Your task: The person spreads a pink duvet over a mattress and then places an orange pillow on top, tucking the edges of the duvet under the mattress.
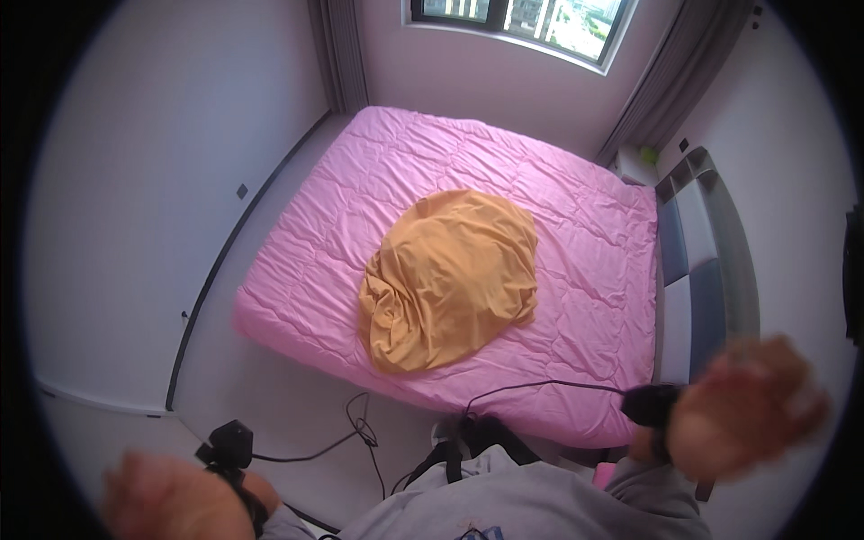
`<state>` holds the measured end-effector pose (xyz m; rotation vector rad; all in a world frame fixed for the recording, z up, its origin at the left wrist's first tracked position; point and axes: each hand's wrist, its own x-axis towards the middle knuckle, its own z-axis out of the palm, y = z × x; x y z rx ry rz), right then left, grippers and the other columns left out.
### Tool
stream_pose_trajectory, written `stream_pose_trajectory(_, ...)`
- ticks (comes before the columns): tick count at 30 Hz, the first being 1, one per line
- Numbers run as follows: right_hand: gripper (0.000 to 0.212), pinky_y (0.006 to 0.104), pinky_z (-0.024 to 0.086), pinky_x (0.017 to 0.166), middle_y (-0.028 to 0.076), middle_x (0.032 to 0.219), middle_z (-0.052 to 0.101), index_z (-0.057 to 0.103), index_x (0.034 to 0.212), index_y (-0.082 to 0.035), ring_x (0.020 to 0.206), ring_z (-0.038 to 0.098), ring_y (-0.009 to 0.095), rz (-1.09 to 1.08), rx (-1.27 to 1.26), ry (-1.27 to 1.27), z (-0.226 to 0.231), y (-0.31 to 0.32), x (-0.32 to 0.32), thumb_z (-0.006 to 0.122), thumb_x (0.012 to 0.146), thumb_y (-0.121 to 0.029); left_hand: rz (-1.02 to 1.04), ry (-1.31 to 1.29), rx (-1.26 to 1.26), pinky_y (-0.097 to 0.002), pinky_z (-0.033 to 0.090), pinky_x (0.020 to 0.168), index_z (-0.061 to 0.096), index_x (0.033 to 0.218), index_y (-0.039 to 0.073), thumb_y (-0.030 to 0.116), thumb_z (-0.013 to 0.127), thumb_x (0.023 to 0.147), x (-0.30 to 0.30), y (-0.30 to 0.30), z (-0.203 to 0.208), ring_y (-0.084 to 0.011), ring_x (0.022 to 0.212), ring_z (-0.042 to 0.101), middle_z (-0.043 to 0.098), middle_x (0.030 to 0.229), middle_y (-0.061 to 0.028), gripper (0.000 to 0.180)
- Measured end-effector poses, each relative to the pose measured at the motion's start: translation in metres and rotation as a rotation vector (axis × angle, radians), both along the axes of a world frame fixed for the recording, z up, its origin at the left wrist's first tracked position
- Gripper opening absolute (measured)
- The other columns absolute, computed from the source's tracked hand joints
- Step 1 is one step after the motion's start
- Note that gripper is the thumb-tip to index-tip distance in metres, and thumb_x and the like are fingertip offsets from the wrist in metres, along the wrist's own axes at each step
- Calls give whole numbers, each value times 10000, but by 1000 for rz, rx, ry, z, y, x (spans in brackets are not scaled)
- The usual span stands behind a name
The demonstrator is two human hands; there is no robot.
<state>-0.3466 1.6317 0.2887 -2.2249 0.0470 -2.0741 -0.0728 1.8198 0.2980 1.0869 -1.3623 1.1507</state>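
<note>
"Where's the cloth?"

"The mustard-yellow cloth (463, 270) lies in a heap near the middle of the bed, on the pink quilt (589, 270). It's roughly rounded, smoother across the middle and bunched into tight folds at its left side."

"And the hands?"

"Both are raised and well apart from it. The left hand (175, 499) is low at the left, over the view of the pale floor (270, 405); the right hand (751, 409) is at the right, in front of the lower part of the headboard (702, 279). I see nothing held in either, but they're blurred, so I can't tell whether the fingers are clenched or loose."

"Anything in the way?"

"A thin black cable (310, 456) runs from the black device (232, 444) at the left wrist and tangles in loops by the bed. Another dark cord (540, 383) crosses in front of the quilt's near edge, toward the right wrist."

"What about textures?"

"The quilt is puckered, with wavy stitched lines. The headboard has flat grey and blue panels inside a curved grey frame. Grey curtains (684, 72) hang in long pleats beside the dark-framed window (558, 27), and a small white bedside cabinet (634, 168) stands in the far right corner."
</note>
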Motion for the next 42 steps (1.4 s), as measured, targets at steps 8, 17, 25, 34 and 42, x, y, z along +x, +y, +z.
stream_pose_trajectory(8, 388, 265, 475, 596, 118, 1000, 473, 337, 1112, -2, 760, 528, 159, 152, 1969, 509, -413, -137, 101, 463, 841, -250, 201, 1168, 1095, -293, 431, 652, 546, 784, 26, 11, 513, 738, 35, 4, -272, -198, 676, 547, 561, 743, -79, 59)
stream_pose_trajectory(17, 671, 470, 425, 765, 191, 1224, 293, 258, 1230, -44, 1020, 421, 380, 86, 2968, 194, -718, -54, 167, 572, 746, -387, 832, 1661, 1406, -283, 469, 644, 574, 829, -6, 13, 433, 759, -41, 221, -379, -198, 690, 559, 578, 775, -101, 158)
stream_pose_trajectory(25, 199, 164, 297, 326, -43, 519, 443, 500, 795, -92, 385, 392, 53, 468, 2949, -609, -766, -64, 254, 552, 796, -283, 907, 1975, 1148, -284, 464, 615, 553, 805, 12, 53, 440, 759, -25, 324, -435, -180, 656, 561, 558, 735, -87, 128)
stream_pose_trajectory(34, 125, 179, 258, 330, -45, 465, 378, 491, 739, -62, 353, 319, 48, 792, 2136, 73, -452, -126, 361, 438, 839, -116, 577, 1298, 1592, -407, 409, 714, 530, 884, 23, 87, 485, 740, 205, 253, -445, -338, 820, 497, 521, 836, -175, 164)
stream_pose_trajectory(42, 184, 111, 255, 398, -57, 643, 462, 546, 953, -9, 453, 324, -7, 621, 1546, 268, -136, -71, 349, 454, 848, -129, -246, 698, 1327, -369, 424, 702, 465, 1018, 12, 128, 565, 722, 308, -34, -341, -308, 819, 525, 528, 908, -158, 333)
